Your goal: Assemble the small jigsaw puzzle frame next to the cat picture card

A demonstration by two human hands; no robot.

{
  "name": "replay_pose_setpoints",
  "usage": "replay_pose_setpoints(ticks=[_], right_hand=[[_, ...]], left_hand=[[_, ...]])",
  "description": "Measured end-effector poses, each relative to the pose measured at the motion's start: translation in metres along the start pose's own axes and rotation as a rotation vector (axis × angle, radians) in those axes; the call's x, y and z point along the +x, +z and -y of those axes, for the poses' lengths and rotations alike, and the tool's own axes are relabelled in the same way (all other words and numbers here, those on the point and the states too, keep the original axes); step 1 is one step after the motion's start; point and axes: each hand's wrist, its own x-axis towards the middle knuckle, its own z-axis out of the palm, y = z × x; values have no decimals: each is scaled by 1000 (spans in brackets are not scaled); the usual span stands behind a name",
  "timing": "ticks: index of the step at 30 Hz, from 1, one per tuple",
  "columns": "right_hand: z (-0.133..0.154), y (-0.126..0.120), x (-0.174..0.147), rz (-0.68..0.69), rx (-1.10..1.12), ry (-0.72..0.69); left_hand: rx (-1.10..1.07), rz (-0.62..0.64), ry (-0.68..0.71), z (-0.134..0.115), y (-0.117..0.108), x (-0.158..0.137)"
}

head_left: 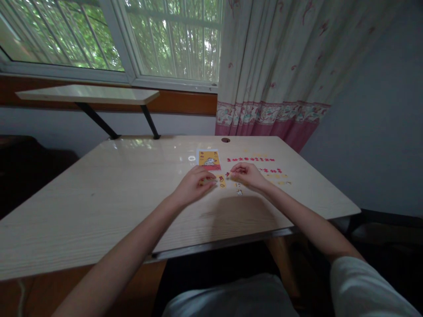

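A small joined section of yellow jigsaw puzzle with red and brown drawings lies on the table between my hands. My left hand is at its left side, fingers curved and thumb apart, covering part of it. My right hand pinches a small dark red and yellow puzzle piece just right of the section. Directly behind is a picture card in yellow and red with a white animal. A white puzzle piece and others lie loose near my right wrist.
Red puzzle pieces form a row at the back right; more red and yellow pieces lie by my right forearm. A raised shelf stands at the back left. The table has a round cable hole near the curtain.
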Motion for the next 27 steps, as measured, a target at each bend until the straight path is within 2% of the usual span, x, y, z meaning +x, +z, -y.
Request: replay_pose_setpoints(ticks=[6, 20, 23, 27], right_hand=[[6, 14, -6, 41, 67, -50], [14, 22, -13, 59, -48, -117], [15, 22, -14, 13, -169, -203], [13, 21, -14, -82, -428, -399]], left_hand=[[-101, -36, -52, -7, 9, 2], [-212, -40, -184, -16, 11, 7], [-274, -40, -232, -14, 13, 6], [-354, -56, -293, -9, 14, 6]])
